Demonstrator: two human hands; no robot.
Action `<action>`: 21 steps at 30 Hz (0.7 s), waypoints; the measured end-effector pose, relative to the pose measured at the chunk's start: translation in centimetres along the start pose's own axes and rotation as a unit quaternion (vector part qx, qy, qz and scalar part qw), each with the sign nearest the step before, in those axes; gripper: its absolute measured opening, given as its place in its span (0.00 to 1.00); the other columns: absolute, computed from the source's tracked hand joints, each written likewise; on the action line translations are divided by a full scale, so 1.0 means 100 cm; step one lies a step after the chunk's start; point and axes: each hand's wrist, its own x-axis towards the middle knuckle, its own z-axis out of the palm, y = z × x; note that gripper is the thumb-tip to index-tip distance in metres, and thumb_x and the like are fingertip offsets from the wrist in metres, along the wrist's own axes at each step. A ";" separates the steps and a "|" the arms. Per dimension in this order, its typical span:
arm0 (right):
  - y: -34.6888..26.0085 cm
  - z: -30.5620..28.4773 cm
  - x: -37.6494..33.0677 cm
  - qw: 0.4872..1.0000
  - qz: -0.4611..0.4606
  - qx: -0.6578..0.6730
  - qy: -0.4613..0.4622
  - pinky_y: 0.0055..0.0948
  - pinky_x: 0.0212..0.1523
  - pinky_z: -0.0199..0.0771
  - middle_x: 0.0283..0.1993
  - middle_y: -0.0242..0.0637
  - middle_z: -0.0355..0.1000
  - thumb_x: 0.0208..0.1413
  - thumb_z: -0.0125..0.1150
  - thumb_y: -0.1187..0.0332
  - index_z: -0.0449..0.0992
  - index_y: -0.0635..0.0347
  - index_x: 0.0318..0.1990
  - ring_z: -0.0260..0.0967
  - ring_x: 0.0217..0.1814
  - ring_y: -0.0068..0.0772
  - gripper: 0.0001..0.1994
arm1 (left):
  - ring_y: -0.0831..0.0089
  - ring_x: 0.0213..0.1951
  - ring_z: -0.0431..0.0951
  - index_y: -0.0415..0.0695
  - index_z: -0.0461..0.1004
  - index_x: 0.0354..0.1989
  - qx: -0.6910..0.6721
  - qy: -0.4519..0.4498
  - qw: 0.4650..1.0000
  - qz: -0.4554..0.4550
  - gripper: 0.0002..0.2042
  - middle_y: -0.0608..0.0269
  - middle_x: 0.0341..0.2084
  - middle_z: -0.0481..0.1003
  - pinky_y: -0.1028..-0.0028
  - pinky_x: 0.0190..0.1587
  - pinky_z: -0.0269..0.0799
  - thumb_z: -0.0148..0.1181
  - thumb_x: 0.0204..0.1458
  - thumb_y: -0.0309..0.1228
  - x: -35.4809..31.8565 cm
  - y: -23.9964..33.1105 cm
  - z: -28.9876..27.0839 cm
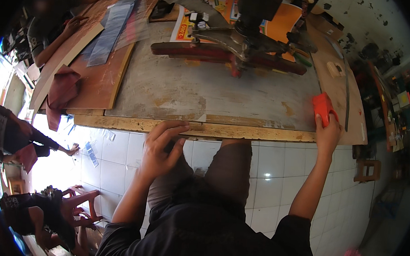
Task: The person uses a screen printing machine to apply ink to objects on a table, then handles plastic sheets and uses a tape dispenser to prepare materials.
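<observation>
My right hand (pixel 327 135) is closed on a small red block-like object (pixel 324 108) at the right front of the grey worktop (pixel 207 90). Its exact kind is not plain, though a hollow or curved cut shows on its right side. At the front edge, my left hand (pixel 161 149) rests its fingertips on the wooden strip (pixel 252 132), with the thumb held apart and nothing in the grasp. Above the far half of the worktop stands a dark metal machine head (pixel 242 40) with a wide, red-sided bar (pixel 191 51), clear of both hands.
Orange and yellow printed sheets (pixel 281 26) lie behind the machine. Left are clear plastic strips (pixel 109 31), brown boards (pixel 91 89) and a dark red cloth (pixel 64 89) over the edge. A co-worker's arm (pixel 58 46) reaches in there. Other people sit lower left near a red stool (pixel 83 200).
</observation>
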 end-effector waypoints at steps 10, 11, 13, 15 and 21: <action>-0.021 -0.019 -0.038 0.989 -0.033 0.143 0.000 0.46 0.56 0.77 0.52 0.51 0.77 0.63 0.73 0.56 0.77 0.65 0.58 0.76 0.55 0.51 0.25 | 0.55 0.47 0.84 0.39 0.83 0.48 0.006 0.043 0.998 -0.034 0.12 0.53 0.43 0.84 0.62 0.53 0.78 0.65 0.56 0.21 -0.017 -0.006 -0.033; -0.027 -0.021 -0.052 0.977 -0.100 0.188 -0.005 0.45 0.55 0.77 0.52 0.50 0.77 0.61 0.74 0.57 0.77 0.65 0.57 0.76 0.54 0.50 0.24 | 0.55 0.47 0.84 0.39 0.83 0.48 0.002 0.046 0.998 -0.035 0.12 0.53 0.43 0.84 0.62 0.53 0.78 0.65 0.56 0.21 -0.016 -0.003 -0.034; -0.040 -0.027 -0.079 0.934 -0.228 0.275 -0.011 0.44 0.55 0.77 0.52 0.46 0.76 0.59 0.77 0.57 0.78 0.64 0.54 0.76 0.53 0.47 0.23 | 0.55 0.46 0.84 0.39 0.83 0.48 -0.009 0.049 0.998 -0.035 0.11 0.53 0.42 0.84 0.62 0.53 0.78 0.65 0.56 0.21 -0.009 0.006 -0.036; -0.071 -0.035 -0.105 0.899 -0.297 0.320 -0.037 0.43 0.54 0.76 0.52 0.45 0.75 0.54 0.81 0.57 0.79 0.64 0.50 0.76 0.52 0.43 0.24 | 0.57 0.48 0.83 0.38 0.82 0.51 -0.054 0.035 0.996 -0.056 0.14 0.52 0.45 0.83 0.63 0.55 0.76 0.65 0.57 0.24 -0.005 0.014 -0.035; -0.156 -0.051 -0.124 0.744 -0.475 0.458 -0.103 0.42 0.49 0.76 0.28 0.34 0.77 0.48 0.84 0.52 0.81 0.60 0.34 0.77 0.32 0.39 0.22 | 0.64 0.56 0.79 0.35 0.75 0.64 -0.225 -0.055 0.970 -0.078 0.24 0.49 0.56 0.78 0.66 0.56 0.76 0.56 0.68 0.40 0.031 0.033 -0.021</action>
